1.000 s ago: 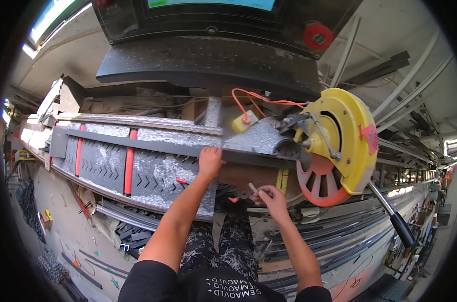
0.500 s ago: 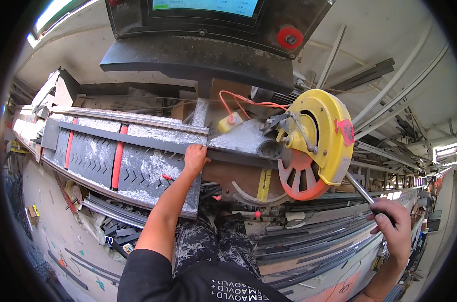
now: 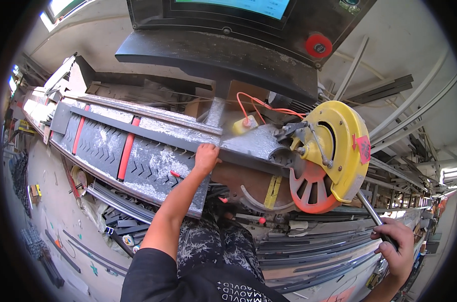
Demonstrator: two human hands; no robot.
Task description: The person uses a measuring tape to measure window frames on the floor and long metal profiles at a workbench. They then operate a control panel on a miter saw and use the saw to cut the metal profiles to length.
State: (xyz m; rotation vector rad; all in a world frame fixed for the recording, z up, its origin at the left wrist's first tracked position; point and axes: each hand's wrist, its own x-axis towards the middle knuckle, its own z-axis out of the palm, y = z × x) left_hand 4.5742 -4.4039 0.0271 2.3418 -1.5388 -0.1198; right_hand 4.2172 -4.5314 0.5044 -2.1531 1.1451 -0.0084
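Note:
My left hand (image 3: 206,158) is closed over a long dark grey bar (image 3: 153,135) that lies along the feed bed and runs right to the saw. At the right stands a cut-off saw with a yellow guard (image 3: 345,151) and an orange, slotted lower guard (image 3: 313,190). From it a metal lever (image 3: 370,209) slants down to a black grip. My right hand (image 3: 397,245) is wrapped round that saw handle (image 3: 389,242). Whether the blade touches the bar is hidden behind the orange guard.
A control panel with a screen (image 3: 238,6) and a red knob (image 3: 319,46) hangs above the bed. Red rollers (image 3: 129,149) cross the dusty bed (image 3: 158,176). Long grey profiles (image 3: 309,256) are stacked below the saw. An orange cable (image 3: 268,106) loops behind.
The whole view has shifted, so the machine sits further right and lower. My right fingers have closed more fully round the handle. My left hand stays on the bar.

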